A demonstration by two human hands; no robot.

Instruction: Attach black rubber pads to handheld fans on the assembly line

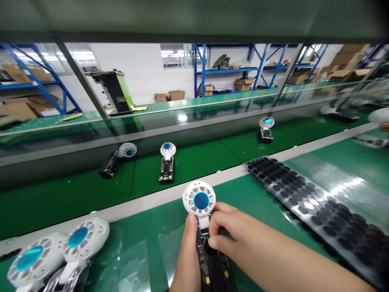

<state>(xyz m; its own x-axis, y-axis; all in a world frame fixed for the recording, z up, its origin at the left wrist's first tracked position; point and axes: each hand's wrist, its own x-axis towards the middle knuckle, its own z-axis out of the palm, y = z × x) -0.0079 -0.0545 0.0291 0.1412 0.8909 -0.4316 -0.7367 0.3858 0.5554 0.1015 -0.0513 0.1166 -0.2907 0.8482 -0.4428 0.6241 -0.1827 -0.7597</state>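
Observation:
Upright in front of me is a small handheld fan (pixel 187 199) with a round white slotted head, a blue disc at its centre and a dark body with exposed circuit parts. My left hand (pixel 189 255) is closed along the left side of its body, the thumb just below the head. From the right, my right hand (pixel 227 227) reaches over with bent fingers. Its thumb and fingertips are at a black round sticker (pixel 209 246) on the front of the body, below the white neck. The fingertips partly cover that sticker.
Two more fans (pixel 86 239) lie at the lower left. On the green conveyor belt (pixel 194 162) beyond lie several similar fans (pixel 167 166). A sheet of black round stickers (pixel 304 202) lies to my right. Another person's hand (pixel 384 126) shows at the right edge. A shelf hangs overhead.

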